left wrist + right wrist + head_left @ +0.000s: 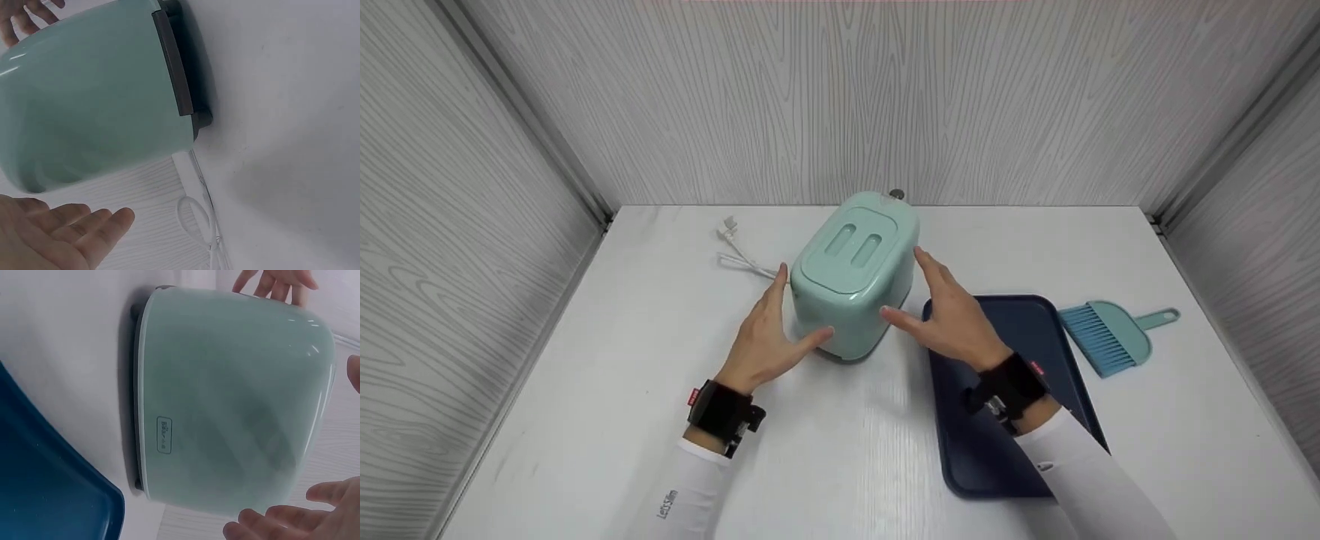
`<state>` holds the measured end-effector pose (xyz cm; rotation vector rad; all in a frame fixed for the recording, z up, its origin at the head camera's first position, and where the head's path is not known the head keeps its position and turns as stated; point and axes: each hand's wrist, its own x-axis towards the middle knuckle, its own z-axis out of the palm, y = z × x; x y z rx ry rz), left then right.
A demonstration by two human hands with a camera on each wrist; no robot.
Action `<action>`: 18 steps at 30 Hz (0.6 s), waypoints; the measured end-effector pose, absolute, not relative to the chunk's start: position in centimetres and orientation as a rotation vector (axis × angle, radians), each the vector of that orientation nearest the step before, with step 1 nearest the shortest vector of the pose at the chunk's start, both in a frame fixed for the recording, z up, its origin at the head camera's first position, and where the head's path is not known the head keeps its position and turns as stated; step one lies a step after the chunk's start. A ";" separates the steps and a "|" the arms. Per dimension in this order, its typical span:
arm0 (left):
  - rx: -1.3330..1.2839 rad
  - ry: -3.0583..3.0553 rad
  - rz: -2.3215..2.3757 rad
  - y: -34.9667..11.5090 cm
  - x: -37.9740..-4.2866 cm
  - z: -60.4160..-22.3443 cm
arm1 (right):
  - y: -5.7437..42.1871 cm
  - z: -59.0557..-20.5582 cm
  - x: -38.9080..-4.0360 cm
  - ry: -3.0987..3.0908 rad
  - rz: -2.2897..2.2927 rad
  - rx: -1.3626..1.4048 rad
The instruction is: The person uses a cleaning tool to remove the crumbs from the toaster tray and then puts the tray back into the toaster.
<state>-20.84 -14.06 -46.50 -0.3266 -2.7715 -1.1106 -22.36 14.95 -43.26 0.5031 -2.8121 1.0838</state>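
Observation:
A mint-green toaster with a lid bearing two oval recesses stands upright on the white table, turned at an angle. On its left is my left hand, fingers straight and thumb spread toward the near end. My right hand is at the right side, its fingers extended and thumb pointing at the toaster. In the left wrist view a gap shows between the left fingers and the toaster's wall. Whether the right fingertips touch the casing, I cannot tell. Small lettering marks the side seen in the right wrist view.
The toaster's white cord and plug lie to its left. A dark blue tray is on the right, partly under my right forearm. Beyond it lies a teal brush with its dustpan. Wood-grain panels enclose the table at the back and sides.

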 end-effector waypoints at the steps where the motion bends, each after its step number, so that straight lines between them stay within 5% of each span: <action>1: -0.327 -2.766 -1.119 -14.1 -21.0 -46.7 | 14.6 -43.4 -22.5 -2.814 1.107 0.491; 18: -0.520 -2.554 -1.369 -13.0 -23.2 -47.5 | 11.7 -43.7 -24.3 -2.768 1.343 0.370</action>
